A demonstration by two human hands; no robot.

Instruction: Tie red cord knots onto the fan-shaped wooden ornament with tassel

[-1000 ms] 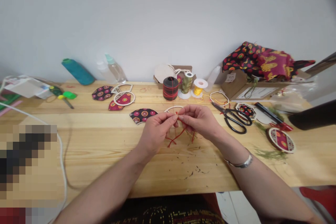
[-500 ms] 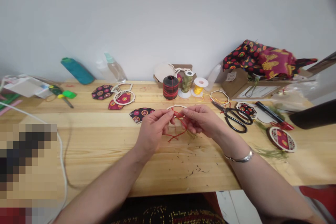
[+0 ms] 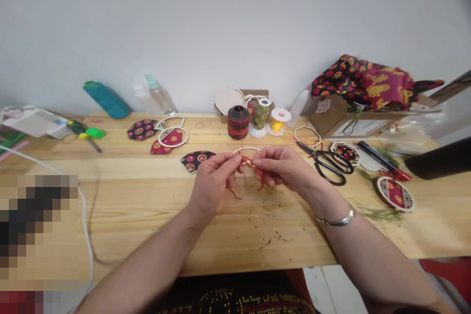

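Between both hands, over the middle of the wooden table, is a thin red cord (image 3: pixel 260 175). My left hand (image 3: pixel 215 179) pinches part of it between thumb and forefinger, and a loose end hangs below the palm. My right hand (image 3: pixel 285 169) pinches the cord just to the right, the fingertips of both hands close together. Behind the fingers a pale ring-shaped frame (image 3: pixel 247 149) lies partly hidden. A red strand runs toward the hands from the dark spool of red thread (image 3: pixel 238 122). A fan-shaped piece of patterned fabric (image 3: pixel 196 159) lies beside my left hand.
Black-handled scissors (image 3: pixel 331 164) lie right of my right hand. Behind stand a green thread spool (image 3: pixel 262 115) and a yellow thread spool (image 3: pixel 279 121). A cardboard box (image 3: pixel 331 117) with fabric is at the back right, a black cylinder (image 3: pixel 439 159) at the right edge. A white cable (image 3: pixel 86 216) crosses the left.
The crossed loop of red cord below the fingers has come apart; its ends now hang separately. Both hands keep pinching in nearly the same place.
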